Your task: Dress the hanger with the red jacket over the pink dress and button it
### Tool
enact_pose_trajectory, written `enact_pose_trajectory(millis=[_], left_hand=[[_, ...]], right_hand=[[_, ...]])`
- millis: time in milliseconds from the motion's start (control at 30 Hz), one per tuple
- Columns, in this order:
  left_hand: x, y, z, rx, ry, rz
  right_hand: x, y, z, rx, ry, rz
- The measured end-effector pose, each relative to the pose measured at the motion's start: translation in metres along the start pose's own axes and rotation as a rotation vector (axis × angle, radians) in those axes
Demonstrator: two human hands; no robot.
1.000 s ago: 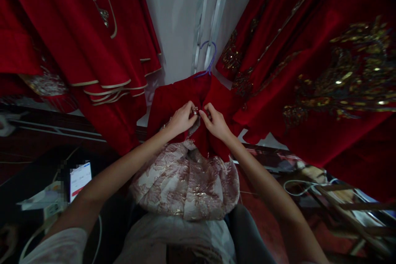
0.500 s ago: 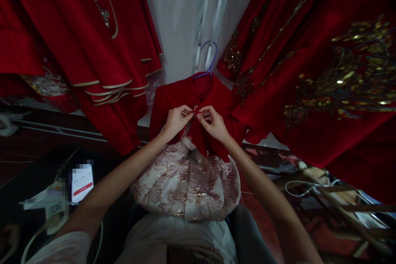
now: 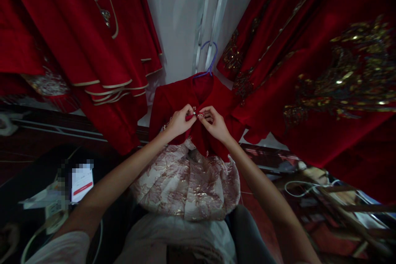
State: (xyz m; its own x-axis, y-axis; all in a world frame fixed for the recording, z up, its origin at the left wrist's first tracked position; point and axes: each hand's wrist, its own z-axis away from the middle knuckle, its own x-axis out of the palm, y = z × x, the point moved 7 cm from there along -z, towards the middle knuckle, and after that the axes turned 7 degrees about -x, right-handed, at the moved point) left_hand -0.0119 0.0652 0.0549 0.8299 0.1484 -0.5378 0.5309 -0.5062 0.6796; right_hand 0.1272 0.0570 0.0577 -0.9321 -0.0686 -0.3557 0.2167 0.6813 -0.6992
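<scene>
Pinching red cloth jacket (image 3: pixel 163 101) mid-frame with left hand (image 3: pixel 181 120) and right hand (image 3: pixel 215 123). Already on slim purple hanger (image 3: pixel 214 58); seemingly unfastened below.

The person wears a white shirt (image 3: pixel 163 233) with lots of soft folds. The left sleeve (image 3: pixel 66 245) is white too, and it is short and wide at the end. Low in the middle of the shirt is a dark patch (image 3: pixel 182 255); it may be a printed picture, but it is too dim to be sure. The right leg (image 3: pixel 249 233) has plain grey cloth on it. The left hand (image 3: pixel 181 120) and right hand (image 3: pixel 214 123) are bare.
</scene>
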Motion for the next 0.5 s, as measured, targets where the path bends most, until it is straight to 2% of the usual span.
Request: enact_pose_trajectory(millis=[300,500], left_hand=[[0.004,-0.013,0.0,-0.12,-0.022,0.26],[0.016,-0.02,0.005,-0.212,-0.215,0.483]], right_hand=[[-0.001,0.001,0.0,0.003,0.006,0.001],[-0.002,0.002,0.001,0.011,0.045,0.026]])
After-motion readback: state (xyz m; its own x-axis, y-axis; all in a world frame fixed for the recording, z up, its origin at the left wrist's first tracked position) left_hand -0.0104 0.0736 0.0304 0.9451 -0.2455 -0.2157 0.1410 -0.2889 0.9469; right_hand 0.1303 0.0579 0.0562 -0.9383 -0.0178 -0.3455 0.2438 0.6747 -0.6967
